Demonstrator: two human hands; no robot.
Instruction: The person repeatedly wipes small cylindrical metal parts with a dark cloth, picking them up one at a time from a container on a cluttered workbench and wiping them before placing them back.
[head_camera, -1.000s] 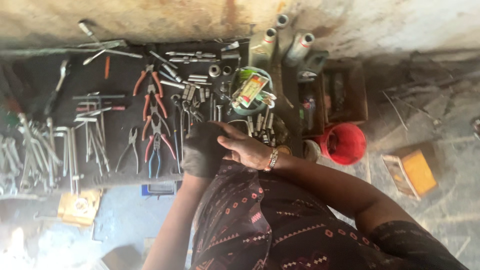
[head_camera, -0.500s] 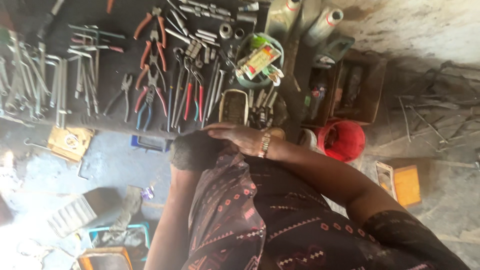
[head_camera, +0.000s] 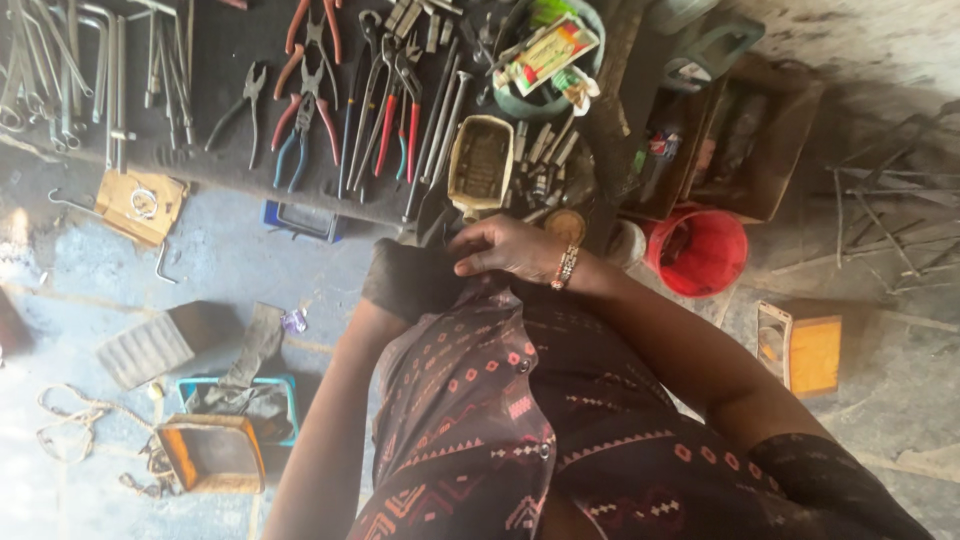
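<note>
My left hand (head_camera: 410, 280) wears a black glove and is held close to my chest, just below the edge of the tool mat (head_camera: 215, 160). The fingers inside the dark glove cannot be made out. My right hand (head_camera: 505, 248), with a beaded bracelet (head_camera: 566, 268) at the wrist, lies over the glove and pinches its edge. Both hands hover over my patterned shirt (head_camera: 480, 400). Nearest to them on the mat is a small rectangular tin tray (head_camera: 480, 165).
Red- and blue-handled pliers (head_camera: 300, 130), long screwdrivers and wrenches (head_camera: 60, 70) lie in rows on the mat. A green bowl (head_camera: 545, 60), a cardboard box (head_camera: 740, 150) and a red bucket (head_camera: 700, 252) stand to the right. An orange box (head_camera: 810, 352) and a teal crate (head_camera: 240, 400) sit on the floor.
The view has tilted down, so the tool mat slid toward the top edge and more floor shows. My right hand has stayed on the gloved left hand throughout.
</note>
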